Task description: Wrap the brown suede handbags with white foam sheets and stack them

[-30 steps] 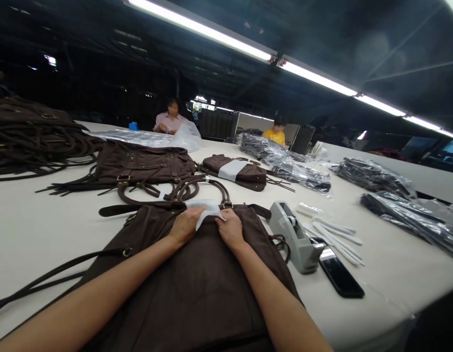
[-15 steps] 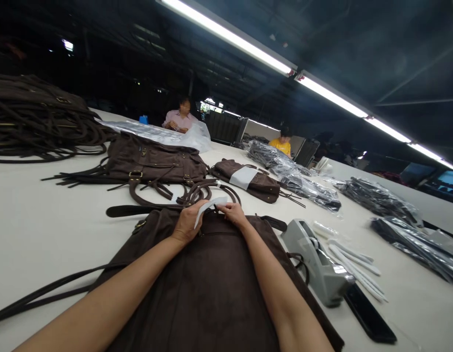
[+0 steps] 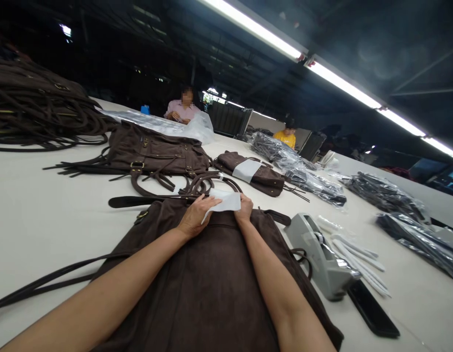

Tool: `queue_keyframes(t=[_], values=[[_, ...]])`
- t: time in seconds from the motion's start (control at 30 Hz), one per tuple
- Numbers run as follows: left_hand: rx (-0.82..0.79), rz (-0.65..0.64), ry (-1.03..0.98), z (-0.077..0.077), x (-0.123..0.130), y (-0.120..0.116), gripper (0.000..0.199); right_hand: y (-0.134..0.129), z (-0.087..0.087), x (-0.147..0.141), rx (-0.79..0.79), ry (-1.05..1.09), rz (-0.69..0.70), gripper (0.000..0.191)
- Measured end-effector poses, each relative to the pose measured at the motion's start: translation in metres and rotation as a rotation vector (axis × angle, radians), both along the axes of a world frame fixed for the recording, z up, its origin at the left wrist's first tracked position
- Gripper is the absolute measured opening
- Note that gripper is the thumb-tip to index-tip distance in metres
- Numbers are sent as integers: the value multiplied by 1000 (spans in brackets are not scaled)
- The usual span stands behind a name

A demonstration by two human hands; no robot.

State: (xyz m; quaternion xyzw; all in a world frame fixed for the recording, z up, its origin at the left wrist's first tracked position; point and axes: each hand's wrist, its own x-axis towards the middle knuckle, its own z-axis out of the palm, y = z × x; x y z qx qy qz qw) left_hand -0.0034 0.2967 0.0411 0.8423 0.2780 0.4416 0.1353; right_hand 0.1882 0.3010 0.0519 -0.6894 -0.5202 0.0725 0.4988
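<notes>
A large dark brown handbag (image 3: pixel 215 283) lies flat in front of me, its top edge pointing away. Over that top edge, a thin white wrapping sheet (image 3: pixel 226 201) is stretched between my hands. My left hand (image 3: pixel 197 215) grips the sheet's left end, fingers on top of it. At its right end, my right hand (image 3: pixel 244 208) pinches the edge. Looped brown handles (image 3: pixel 202 185) curve just beyond the sheet. Whatever lies under the sheet is hidden.
Right of the bag stand a grey tape dispenser (image 3: pixel 322 259), a black phone (image 3: pixel 373 308) and white strips (image 3: pixel 360 264). Another brown bag (image 3: pixel 158 154) and a paper-banded bag (image 3: pixel 266 181) lie beyond. Bags pile up at left (image 3: pixel 35 107). Two people sit farther back.
The white sheet, seen nearly edge-on and in my left hand before, is now spread to the right. My right hand has moved slightly right and taken its other end.
</notes>
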Motion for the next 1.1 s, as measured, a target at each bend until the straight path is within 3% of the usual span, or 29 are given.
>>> queue_keyframes(t=[0.2, 0.27, 0.37, 0.47, 0.6, 0.73, 0.9, 1.1], values=[[-54, 242, -198, 11, -2, 1, 36, -1, 1, -9, -25, -66, -46, 20], [-101, 352, -282, 13, -4, 3, 38, -2, 2, -11, -45, -99, -72, 27], [-200, 448, -385, 11, -7, 8, 45, -4, 3, -13, -104, -144, 13, 30], [-261, 406, -416, 10, -7, 12, 48, -1, 3, -13, -153, -173, 202, 16], [-267, 302, -404, 12, -5, 13, 43, 5, 0, -10, -235, -158, 434, 23], [-282, 303, -443, 10, -4, 15, 41, 12, -4, -10, -242, -92, 531, 19], [-280, 364, -485, 4, -6, 20, 37, 16, 0, -3, -180, 39, 433, 12], [-148, 339, -377, 17, -6, 6, 36, 9, 11, 44, -188, 14, 54, 13]])
